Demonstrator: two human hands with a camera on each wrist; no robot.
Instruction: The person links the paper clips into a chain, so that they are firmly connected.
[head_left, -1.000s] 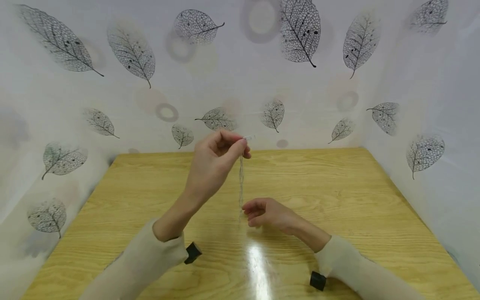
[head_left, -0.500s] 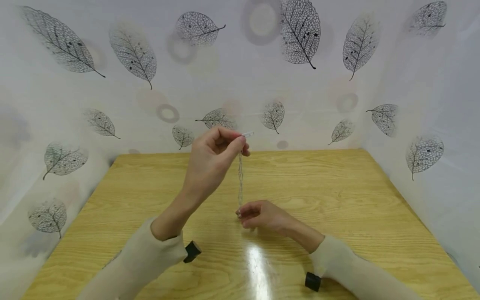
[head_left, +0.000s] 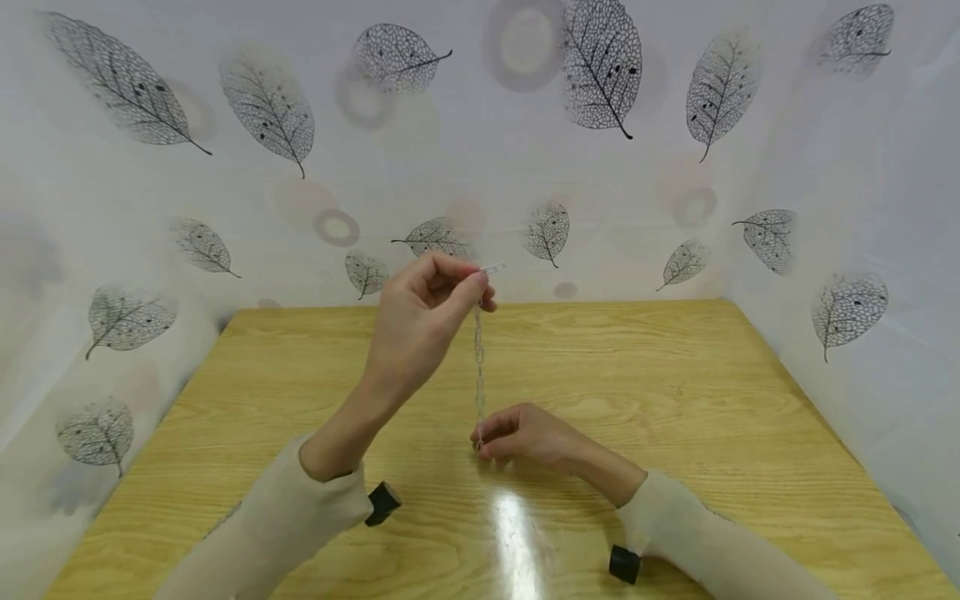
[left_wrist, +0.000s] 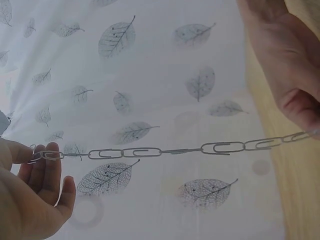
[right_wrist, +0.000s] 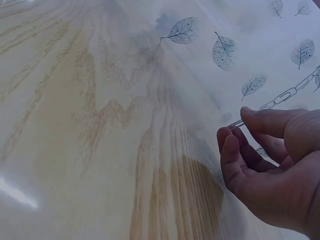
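Observation:
A chain of silver paper clips [left_wrist: 142, 152] stretches in a nearly straight line between the two hands. In the head view the chain [head_left: 480, 367] hangs upright above the table. The left hand [head_left: 420, 321] is the higher one; its thumb and index finger pinch the upper end, and one clip sticks out past the fingertips. Lower down, the right hand [head_left: 528, 435] pinches the bottom end. In the right wrist view the chain [right_wrist: 286, 94] runs down to the right hand's thumb and fingertips, which cover its last clip.
A wood-grain table [head_left: 637, 375] lies below both hands. Pale cloth walls [head_left: 480, 150] printed with leaves stand behind it and at both sides. Dark wrist devices [head_left: 384, 503] sit at the beige sleeves [head_left: 277, 517].
The right hand has moved slightly left and down and has taken hold of the chain's bottom end. The chain hangs straighter now. The left hand has shifted slightly left, still pinching the top.

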